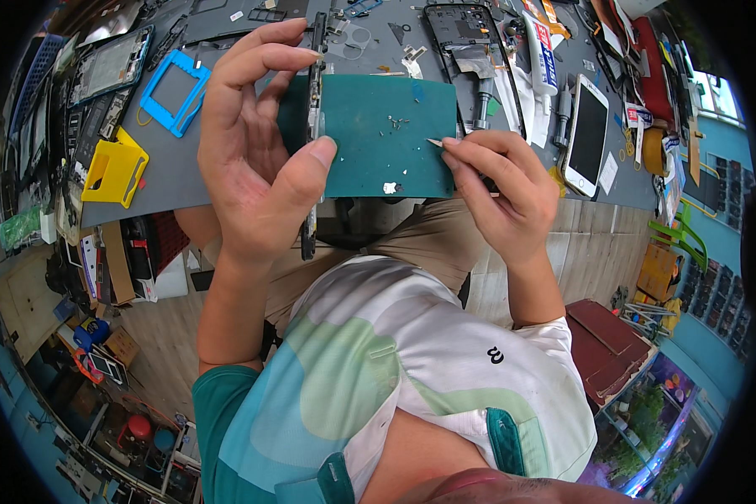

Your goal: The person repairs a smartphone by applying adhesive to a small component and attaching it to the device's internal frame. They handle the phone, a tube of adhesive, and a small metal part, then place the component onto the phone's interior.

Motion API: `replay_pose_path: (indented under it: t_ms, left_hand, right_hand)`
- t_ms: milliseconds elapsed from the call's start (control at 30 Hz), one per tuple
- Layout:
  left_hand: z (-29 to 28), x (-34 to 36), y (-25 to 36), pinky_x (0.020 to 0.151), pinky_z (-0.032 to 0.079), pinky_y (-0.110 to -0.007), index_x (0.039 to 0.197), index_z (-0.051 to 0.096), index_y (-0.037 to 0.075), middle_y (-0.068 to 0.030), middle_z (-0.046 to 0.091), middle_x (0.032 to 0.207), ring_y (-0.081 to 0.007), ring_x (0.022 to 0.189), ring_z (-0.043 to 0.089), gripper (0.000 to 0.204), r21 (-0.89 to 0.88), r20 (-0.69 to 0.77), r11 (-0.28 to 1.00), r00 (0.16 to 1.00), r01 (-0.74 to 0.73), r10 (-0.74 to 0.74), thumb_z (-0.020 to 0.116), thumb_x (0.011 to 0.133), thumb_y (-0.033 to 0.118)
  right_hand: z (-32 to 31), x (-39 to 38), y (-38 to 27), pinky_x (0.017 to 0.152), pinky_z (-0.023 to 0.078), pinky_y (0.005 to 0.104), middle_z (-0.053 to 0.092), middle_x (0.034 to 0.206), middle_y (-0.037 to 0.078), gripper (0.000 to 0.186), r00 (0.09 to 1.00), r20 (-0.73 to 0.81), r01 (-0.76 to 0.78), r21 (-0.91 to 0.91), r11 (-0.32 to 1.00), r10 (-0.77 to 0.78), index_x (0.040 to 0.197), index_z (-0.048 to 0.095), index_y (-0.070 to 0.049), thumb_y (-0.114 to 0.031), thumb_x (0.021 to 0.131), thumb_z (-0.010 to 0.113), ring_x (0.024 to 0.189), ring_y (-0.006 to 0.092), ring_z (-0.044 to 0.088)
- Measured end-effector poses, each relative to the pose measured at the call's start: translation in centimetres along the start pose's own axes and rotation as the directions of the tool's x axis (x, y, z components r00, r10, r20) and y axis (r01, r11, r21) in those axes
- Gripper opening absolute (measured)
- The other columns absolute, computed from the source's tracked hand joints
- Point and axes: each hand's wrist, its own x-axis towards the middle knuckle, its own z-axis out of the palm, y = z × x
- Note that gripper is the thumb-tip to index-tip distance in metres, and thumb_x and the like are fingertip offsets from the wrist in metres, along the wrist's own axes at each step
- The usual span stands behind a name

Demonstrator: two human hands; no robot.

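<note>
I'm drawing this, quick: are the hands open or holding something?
Left hand: holding a thin, dark, phone-like slab edge-on.
Right hand: pinching a thin, pointed, pale tool, mostly hidden.

Bright, diffuse light covers the green mat (pixel 378 155) beneath the left hand's (pixel 260 168) grip, with soft shadows. The phone frame (pixel 313 109) there looks sharp. Far right of the grip, a window (pixel 714 94) blows out white; lower right, an aquarium (pixel 659 445) glows violet-blue. Outlying edges bend and soften into black.
</note>
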Motion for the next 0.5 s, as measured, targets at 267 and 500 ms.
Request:
replay_pose_path:
  t_ms: [267,500]
  left_hand:
    - [-0.06,0.03,-0.19,0.128,0.037,-0.049,0.145,0.055,-0.004,-0.0251,0.048,0.158,-0.0298,0.149,0.050,0.066,-0.002,0.003,1.000,1.000,-0.012,0.012,0.074,0.083,0.003]
    - [-0.01,0.01,-0.14,0.128,0.037,-0.049,0.146,0.055,-0.004,-0.0251,0.048,0.158,-0.0295,0.149,0.050,0.067,-0.010,0.006,1.000,1.000,-0.008,0.008,0.073,0.082,0.002]
  right_hand:
    - [-0.13,-0.07,0.03,0.064,0.056,0.0267,0.078,0.103,0.011,0.031,1.000,0.012,-0.004,0.003,1.000,0.004,0.114,0.085,-0.001,0.010,0.086,0.082,0.077,0.0156,0.073]
    - [0.05,-0.24,-0.05,0.063,0.055,0.0267,0.077,0.103,0.010,0.032,1.000,0.005,-0.019,0.006,1.000,0.019,0.115,0.085,-0.002,0.010,0.085,0.082,0.076,0.0151,0.071]
